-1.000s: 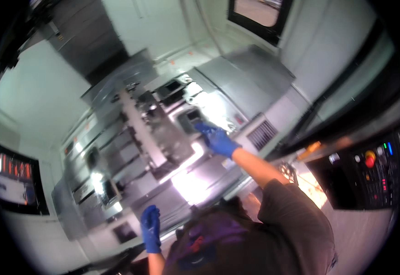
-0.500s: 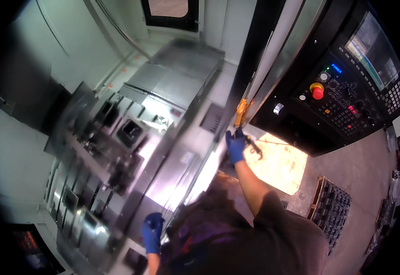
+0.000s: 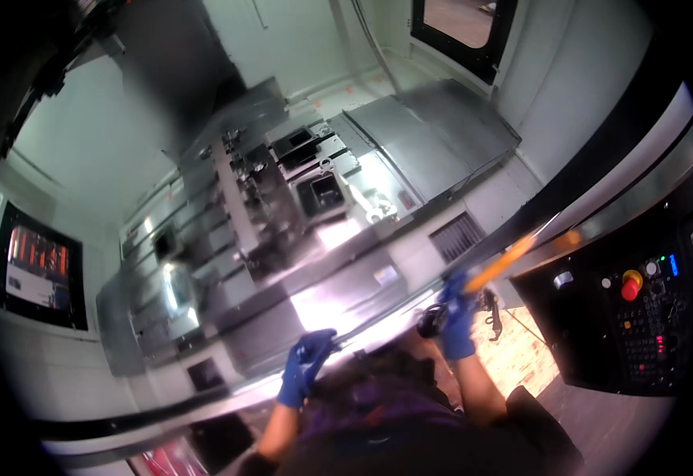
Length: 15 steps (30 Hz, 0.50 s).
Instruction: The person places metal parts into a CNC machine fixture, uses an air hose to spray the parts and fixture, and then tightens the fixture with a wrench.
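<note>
My right hand (image 3: 459,321), in a blue glove, is closed around the lower end of an orange tool (image 3: 505,262) that has a thin rod at its far end. The tool is smeared by motion and points up and right. A black round part (image 3: 432,320) shows against the left side of this hand. My left hand (image 3: 307,363), also gloved in blue, is over the machine's front sill (image 3: 378,329). Its fingers are loosely bent, the thumb apart, and nothing shows in it. Beyond, inside the machine, rectangular metal parts (image 3: 320,194) sit in fixtures on the table.
A control panel (image 3: 592,317) with a red stop button (image 3: 631,287) stands at the right. A dark hooked object (image 3: 491,316) hangs beside my right hand, above a lit wooden board (image 3: 525,357). Grey metal covers (image 3: 434,135) lie at the back. The dark door frame (image 3: 577,178) slants along the right.
My view has swung right to left across the machine, bringing its interior to the middle. The orange tool has tilted rightward with my right hand. My left hand's fingers have spread from a closer curl.
</note>
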{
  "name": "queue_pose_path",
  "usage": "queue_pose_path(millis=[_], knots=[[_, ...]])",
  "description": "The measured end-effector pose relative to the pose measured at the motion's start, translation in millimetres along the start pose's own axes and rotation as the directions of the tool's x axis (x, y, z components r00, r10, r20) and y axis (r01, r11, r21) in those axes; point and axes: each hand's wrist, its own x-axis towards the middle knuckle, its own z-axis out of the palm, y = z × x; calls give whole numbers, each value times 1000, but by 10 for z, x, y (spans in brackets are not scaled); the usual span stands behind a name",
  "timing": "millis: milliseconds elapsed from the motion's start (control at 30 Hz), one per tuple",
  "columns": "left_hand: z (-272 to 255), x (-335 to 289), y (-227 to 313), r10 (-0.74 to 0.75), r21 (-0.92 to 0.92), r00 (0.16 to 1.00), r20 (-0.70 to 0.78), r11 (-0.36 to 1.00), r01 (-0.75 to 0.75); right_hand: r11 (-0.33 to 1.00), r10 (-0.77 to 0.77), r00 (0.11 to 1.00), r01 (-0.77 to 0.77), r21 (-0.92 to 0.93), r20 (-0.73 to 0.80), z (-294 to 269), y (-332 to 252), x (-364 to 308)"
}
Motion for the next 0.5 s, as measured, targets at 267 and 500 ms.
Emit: queue_pose_path(millis=[267,500], knots=[[583,526,338,231,-63,801,552,970,-236,947,75,811,126,-297,581,35,-259,-555],[769,979,175,42,-762,966,256,623,175,975,223,890,-213,-68,397,48,-1288,-166]])
